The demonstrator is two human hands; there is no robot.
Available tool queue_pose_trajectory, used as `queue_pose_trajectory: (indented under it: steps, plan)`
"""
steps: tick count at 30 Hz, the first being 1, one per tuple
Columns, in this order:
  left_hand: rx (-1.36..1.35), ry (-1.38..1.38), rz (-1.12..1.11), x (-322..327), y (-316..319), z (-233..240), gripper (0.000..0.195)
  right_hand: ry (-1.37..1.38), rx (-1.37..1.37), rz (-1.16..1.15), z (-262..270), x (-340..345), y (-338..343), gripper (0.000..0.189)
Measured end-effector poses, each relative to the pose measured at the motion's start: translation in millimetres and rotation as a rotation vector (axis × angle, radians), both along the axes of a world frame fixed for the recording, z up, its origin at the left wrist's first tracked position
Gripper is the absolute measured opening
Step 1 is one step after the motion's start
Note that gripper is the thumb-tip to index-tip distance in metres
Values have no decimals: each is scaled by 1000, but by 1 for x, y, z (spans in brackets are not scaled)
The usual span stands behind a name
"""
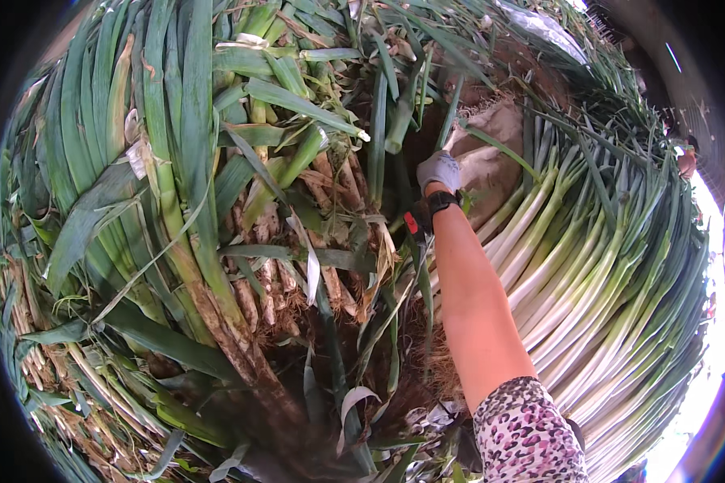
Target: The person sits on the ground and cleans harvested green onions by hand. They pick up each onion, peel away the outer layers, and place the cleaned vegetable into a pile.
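My right hand [440, 171], in a pale grey work glove, reaches away from me over a dark gap between piles of leeks. Its fingers look curled, but their far side is hidden. A pale stalk and a green leaf [452, 115] meet the glove at its far edge; whether it grips them is unclear. A black watch [443, 201] circles the wrist. Beside the wrist, a small red and black object [411, 223] is partly covered. Trimmed leeks [556, 290] with white stems lie to the right of the forearm. My left hand is out of view.
Untrimmed leeks [187, 181] with soil-stained stems are heaped on the left. Bundled leeks with dirty roots [272, 290] lie in the middle. A beige sack-like sheet [489, 157] sits beyond my hand. Loose leaves and peelings [356, 401] litter the near ground.
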State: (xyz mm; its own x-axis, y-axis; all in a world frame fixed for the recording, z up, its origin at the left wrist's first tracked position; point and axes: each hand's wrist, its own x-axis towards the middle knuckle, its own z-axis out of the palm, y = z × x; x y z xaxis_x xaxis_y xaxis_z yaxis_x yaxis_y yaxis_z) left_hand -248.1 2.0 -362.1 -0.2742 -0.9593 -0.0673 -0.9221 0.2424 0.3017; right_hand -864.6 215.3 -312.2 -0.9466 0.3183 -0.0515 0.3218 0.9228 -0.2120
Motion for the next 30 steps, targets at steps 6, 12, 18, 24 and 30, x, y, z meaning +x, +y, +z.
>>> queue_pose_trajectory:
  steps: [6,12,18,24,30]
  plan:
    - [-17,-23,-2,-4,3,-6,39,49,-664,387,21,-39,-35,51]
    - [-43,-61,-18,-3,4,-11,39,188,-448,314,24,-65,-4,71]
    - [-42,-47,-35,-8,-4,-21,38,351,207,-130,-21,-53,199,51]
    - [-46,-57,-33,-1,-4,-19,38,-53,-963,517,30,-40,97,59]
    - [-33,-54,-1,10,-3,-14,38,-323,176,671,23,43,104,64]
